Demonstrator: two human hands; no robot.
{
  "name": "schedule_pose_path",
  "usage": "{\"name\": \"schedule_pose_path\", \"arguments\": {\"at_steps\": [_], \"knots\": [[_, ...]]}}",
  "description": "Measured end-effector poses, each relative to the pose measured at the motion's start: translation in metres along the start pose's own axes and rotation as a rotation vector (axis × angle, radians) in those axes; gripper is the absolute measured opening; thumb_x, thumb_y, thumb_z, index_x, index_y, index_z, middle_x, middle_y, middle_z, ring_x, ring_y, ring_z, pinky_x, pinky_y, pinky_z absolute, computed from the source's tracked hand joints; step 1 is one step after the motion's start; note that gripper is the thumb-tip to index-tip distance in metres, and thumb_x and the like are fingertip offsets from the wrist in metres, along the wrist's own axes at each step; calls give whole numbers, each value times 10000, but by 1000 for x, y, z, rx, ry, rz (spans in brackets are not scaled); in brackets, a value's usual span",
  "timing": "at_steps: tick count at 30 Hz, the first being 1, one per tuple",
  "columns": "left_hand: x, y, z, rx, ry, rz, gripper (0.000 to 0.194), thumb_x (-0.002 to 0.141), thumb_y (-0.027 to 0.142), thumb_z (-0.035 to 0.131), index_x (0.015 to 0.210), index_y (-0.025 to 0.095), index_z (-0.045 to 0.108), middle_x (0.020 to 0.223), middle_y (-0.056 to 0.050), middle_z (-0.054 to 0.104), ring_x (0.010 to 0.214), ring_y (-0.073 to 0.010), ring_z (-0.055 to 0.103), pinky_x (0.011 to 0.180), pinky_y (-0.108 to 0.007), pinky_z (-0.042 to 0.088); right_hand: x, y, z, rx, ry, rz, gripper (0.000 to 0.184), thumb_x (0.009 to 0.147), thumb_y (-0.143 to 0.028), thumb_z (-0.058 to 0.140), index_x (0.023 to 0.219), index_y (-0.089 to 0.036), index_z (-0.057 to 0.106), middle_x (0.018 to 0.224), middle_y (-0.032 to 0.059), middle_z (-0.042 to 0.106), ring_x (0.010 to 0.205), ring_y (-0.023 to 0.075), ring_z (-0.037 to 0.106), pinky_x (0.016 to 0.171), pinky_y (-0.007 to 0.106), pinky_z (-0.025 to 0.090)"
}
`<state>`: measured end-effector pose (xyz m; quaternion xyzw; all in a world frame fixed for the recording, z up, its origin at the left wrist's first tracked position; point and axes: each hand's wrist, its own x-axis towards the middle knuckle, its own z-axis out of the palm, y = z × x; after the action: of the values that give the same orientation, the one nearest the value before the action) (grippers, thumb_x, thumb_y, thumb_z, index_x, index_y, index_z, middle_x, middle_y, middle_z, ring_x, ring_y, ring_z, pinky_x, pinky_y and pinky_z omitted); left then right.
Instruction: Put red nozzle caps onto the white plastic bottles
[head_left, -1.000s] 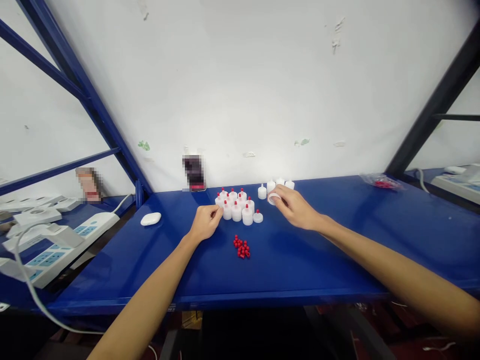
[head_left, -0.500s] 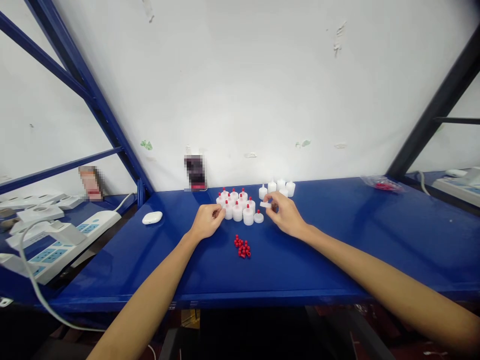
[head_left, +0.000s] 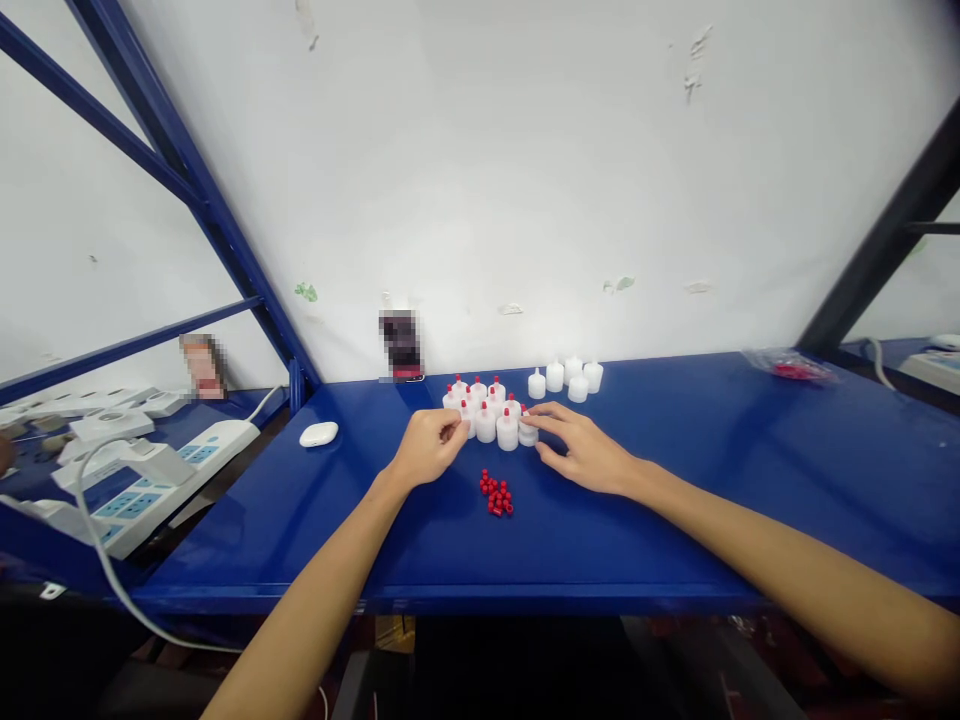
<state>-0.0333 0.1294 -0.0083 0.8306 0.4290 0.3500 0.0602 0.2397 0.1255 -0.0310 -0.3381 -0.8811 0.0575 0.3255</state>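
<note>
A cluster of small white bottles with red caps [head_left: 486,410] stands near the back of the blue table [head_left: 675,520]. My left hand [head_left: 427,450] rests curled against the cluster's left side, fingertips pinched near a bottle. My right hand [head_left: 581,448] lies at the cluster's right side, its fingers closed on a small white bottle piece [head_left: 528,430] that sits on the table. A pile of loose red caps [head_left: 496,494] lies in front, between my hands. Several white uncapped bottles [head_left: 566,377] stand behind my right hand.
A white oval object [head_left: 319,434] lies left on the table. A clear bag with red pieces [head_left: 787,366] sits at the far right. Power strips with cables [head_left: 135,480] fill the left shelf. Blue frame bars [head_left: 187,190] slant at left, a dark bar at right.
My right hand has carried a white bottle piece from the uncapped group down and left to the right edge of the capped cluster. My left hand stays put.
</note>
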Motion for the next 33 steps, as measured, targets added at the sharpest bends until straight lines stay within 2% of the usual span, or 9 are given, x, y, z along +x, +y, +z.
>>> {"name": "schedule_pose_path", "arguments": {"at_steps": [4,9,11,14,16,20,24,29,33], "knots": [[-3,9,1,1,-201,2,287,880,271,481,615,165,460,556,44,425,521,-90,357,550,-243,260,-3,2,-1,8,-38,-13,450,868,-178,549,1311,-229,604,1315,111,614,1151,280,627,987,496,511],[-3,12,2,-151,-361,-71,291,903,331,486,698,157,597,548,44,472,519,-94,393,535,-227,291,-6,1,-3,-26,-67,2,465,880,-195,543,1338,-258,588,1370,97,587,1235,295,573,1001,502,488],[-3,12,1,-205,-417,-105,309,909,363,488,739,153,638,552,39,494,519,-97,408,529,-227,305,-4,2,-6,-42,-56,22,465,889,-214,532,1351,-259,570,1331,97,606,1171,280,606,949,471,504],[-4,11,-1,-193,-461,-133,282,888,373,528,773,158,668,522,47,477,488,-94,394,509,-229,300,1,11,-12,-129,27,169,428,891,-255,520,1312,-222,588,928,60,704,854,245,670,839,444,489],[-5,9,-1,-133,-449,-126,236,857,358,569,771,164,672,505,53,473,470,-92,396,504,-231,299,3,22,-18,-206,79,334,394,890,-270,500,1259,-194,616,651,-4,629,636,213,622,781,414,459],[-6,6,-1,-55,-409,-109,197,834,335,584,759,171,664,507,51,498,460,-93,418,500,-230,308,3,48,-30,-213,88,561,403,871,-277,490,1235,-159,616,503,-30,537,525,207,560,636,321,405],[-6,5,-1,-69,-430,-120,159,827,294,568,779,172,657,502,55,498,456,-89,423,492,-216,323,1,63,-35,-220,122,618,448,873,-319,497,1282,-157,584,584,4,583,570,225,579,616,319,418],[-5,9,-3,-131,-426,-91,128,799,196,547,832,162,666,629,33,603,509,-72,493,540,-186,370,1,65,-28,-295,217,480,421,862,-296,508,1245,-169,630,1066,132,611,949,273,617,840,374,490],[-5,12,-6,-190,-511,-121,187,783,167,544,893,156,695,641,34,604,489,-62,483,527,-180,370,0,65,-20,-334,129,431,461,873,-295,503,1304,-160,596,1283,162,554,1135,337,534,951,447,468]]}}
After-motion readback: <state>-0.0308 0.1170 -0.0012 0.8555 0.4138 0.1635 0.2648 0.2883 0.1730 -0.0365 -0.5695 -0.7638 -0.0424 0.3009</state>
